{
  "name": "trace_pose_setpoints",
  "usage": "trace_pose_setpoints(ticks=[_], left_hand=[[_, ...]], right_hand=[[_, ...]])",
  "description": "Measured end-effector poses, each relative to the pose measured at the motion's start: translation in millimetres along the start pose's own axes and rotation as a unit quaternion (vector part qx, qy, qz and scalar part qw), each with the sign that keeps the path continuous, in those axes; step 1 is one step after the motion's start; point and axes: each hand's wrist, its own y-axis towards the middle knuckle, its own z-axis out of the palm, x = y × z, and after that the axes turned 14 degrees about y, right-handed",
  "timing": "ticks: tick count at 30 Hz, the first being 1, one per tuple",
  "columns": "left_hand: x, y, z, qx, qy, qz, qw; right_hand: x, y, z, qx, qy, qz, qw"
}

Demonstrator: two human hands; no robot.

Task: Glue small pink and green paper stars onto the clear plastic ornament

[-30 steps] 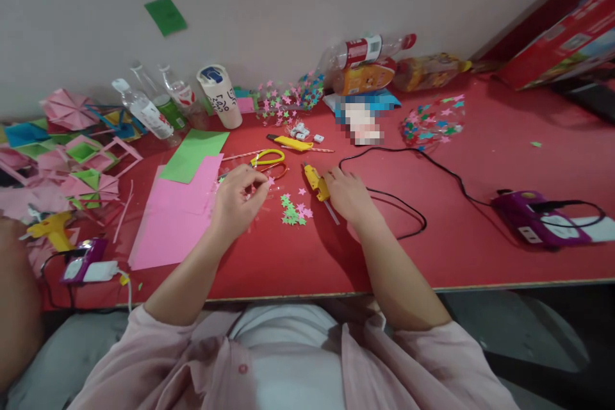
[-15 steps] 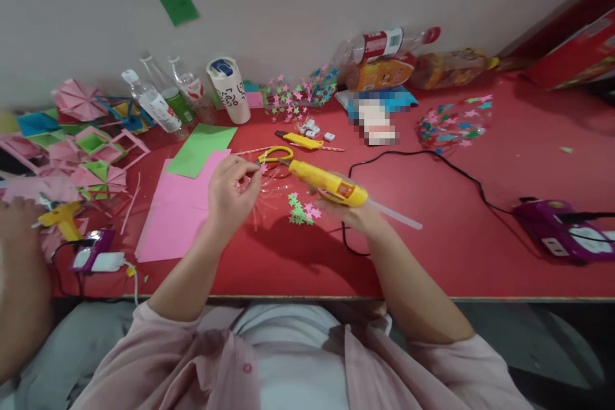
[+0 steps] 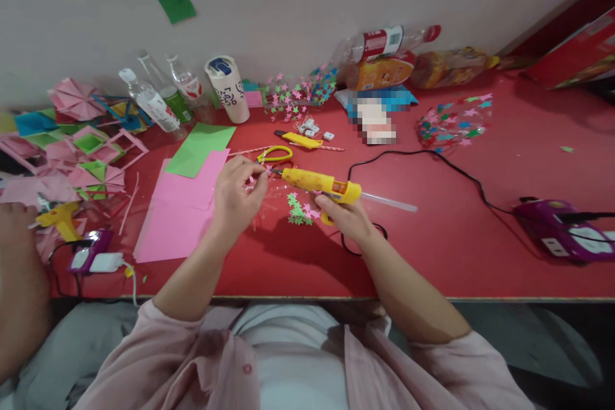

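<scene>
My right hand grips a yellow glue gun held level above the red table, its nozzle pointing left and a clear glue stick jutting out to the right. My left hand is pinched on a small pink paper star at the nozzle's tip, with a clear plastic piece below the fingers. A little pile of green and pink paper stars lies on the table under the gun.
Pink paper and green paper lie to the left. Yellow scissors, a yellow cutter, bottles and a paper cup stand behind. A black cord runs to a purple power strip. Another person's arm is at far left.
My right hand picked the glue gun up off the table, swung it level and brought its nozzle to my left fingers. My left hand stayed pinched in place.
</scene>
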Motion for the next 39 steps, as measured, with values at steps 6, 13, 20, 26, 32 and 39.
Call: trace_pose_setpoints(ticks=[6,13,20,26,32,39], left_hand=[[-1.3,0.3,-0.3,-0.004,-0.001,0.003,1.0],[-1.9,0.8,-1.0,-0.006,-0.002,0.007,1.0],[-3.8,0.6,-2.1,0.0,-0.004,-0.005,1.0],[-3.5,0.8,-1.9,-0.001,-0.002,-0.004,1.0],[-2.2,0.8,-1.6,-0.003,-0.001,0.005,1.0],[-3.1,1.1,-2.4,-0.003,-0.002,0.007,1.0]], right_hand=[[0.4,-0.2,0.5,-0.002,-0.002,0.006,1.0],[2.5,-0.2,1.2,0.0,-0.008,0.006,1.0],[4.3,0.0,0.5,0.003,-0.017,0.01,1.0],[3.8,0.0,-0.3,0.002,-0.024,0.01,1.0],[4.4,-0.2,-0.2,-0.002,-0.029,0.012,0.999],[6.1,-0.2,0.1,0.0,-0.038,0.013,0.999]])
